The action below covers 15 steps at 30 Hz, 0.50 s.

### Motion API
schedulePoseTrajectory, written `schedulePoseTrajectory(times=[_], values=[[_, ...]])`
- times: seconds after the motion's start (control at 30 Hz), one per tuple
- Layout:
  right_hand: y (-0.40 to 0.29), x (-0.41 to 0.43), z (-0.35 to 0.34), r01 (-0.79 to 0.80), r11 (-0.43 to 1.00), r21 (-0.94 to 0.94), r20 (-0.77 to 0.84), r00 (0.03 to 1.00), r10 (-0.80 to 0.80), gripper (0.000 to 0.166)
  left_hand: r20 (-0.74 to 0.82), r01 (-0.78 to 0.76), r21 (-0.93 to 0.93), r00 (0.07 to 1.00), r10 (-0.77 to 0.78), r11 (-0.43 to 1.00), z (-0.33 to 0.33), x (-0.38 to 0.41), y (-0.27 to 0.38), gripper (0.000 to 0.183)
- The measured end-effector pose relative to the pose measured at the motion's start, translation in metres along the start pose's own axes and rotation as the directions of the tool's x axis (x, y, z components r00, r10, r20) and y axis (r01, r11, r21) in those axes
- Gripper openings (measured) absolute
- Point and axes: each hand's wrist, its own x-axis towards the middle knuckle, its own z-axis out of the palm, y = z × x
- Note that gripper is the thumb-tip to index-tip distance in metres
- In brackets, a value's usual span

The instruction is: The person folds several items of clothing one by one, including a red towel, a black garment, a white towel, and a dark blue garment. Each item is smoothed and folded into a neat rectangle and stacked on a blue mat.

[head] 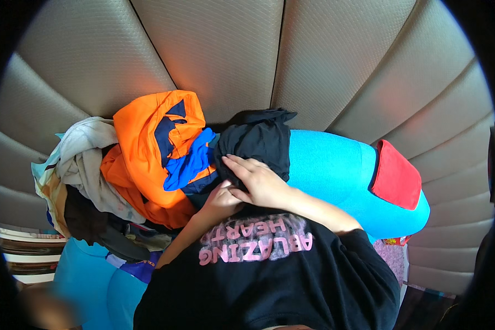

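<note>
A bunched black garment [255, 142] lies in front of my chest on a bright blue covered surface. My right hand [255, 181] rests over its near part, fingers stretched across the fabric and thumb pointing toward the left hand. My left hand [222, 200] meets it at the garment's near edge, its fingers curled and partly hidden. To the left of the hands is a crumpled orange garment with dark navy patches [148, 136]. A royal blue cloth [194, 161] lies on top of it.
Beyond the clothes rises a beige padded panel [227, 53]. A grey-white cloth [86, 152] and dark brown fabric [84, 214] are heaped at left, above a stack with striped edges [31, 251]. A folded red cloth [398, 175] lies on the blue cover [334, 161] at right.
</note>
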Motion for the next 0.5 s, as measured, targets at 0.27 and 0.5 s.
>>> schedulePoseTrajectory(times=[0.27,0.5], values=[[0.011,-0.043,-0.027,-0.051,0.967,-0.251,-0.056,0.998,0.038,0.045,-0.135,-0.071,-0.043,0.989,0.064,0.997,-0.010,0.016,0.017,0.036],[0.012,-0.045,-0.048,-0.120,0.976,-0.184,-0.239,0.968,0.074,0.038,-0.185,-0.134,-0.056,0.975,0.121,0.989,-0.033,0.029,0.022,0.038]])
